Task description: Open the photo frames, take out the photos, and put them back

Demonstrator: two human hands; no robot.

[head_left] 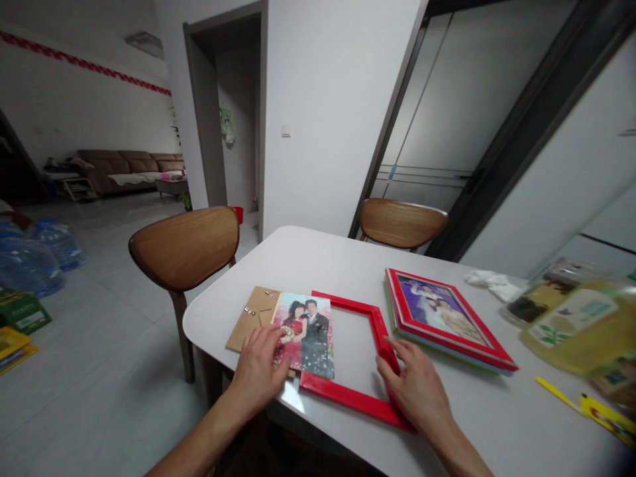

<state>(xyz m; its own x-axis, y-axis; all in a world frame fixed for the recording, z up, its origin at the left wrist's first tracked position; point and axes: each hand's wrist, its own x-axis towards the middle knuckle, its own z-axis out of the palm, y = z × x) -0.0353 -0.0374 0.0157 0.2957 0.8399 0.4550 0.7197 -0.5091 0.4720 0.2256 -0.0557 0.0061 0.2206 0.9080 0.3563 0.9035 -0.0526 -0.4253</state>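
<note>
A printed photo (318,334) of a couple, one in a red dress and one in a dark suit, lies partly over a brown backing board (256,311) with metal clips. Its right part covers the left side of an empty red picture frame (348,394). My left hand (261,361) lies on the left part of the photo and the board, fingers stretched out. My right hand (415,377) grips the right side of the red frame, with the thumb at its inner edge. The white tabletop shows through the frame's opening.
Stacked framed pictures (447,318) lie to the right, a red one on top. Beyond them are a white cloth (491,285), a large bottle of yellow liquid (566,324) and a yellow tool (559,395). Wooden chairs (186,248) stand at the white table (308,255).
</note>
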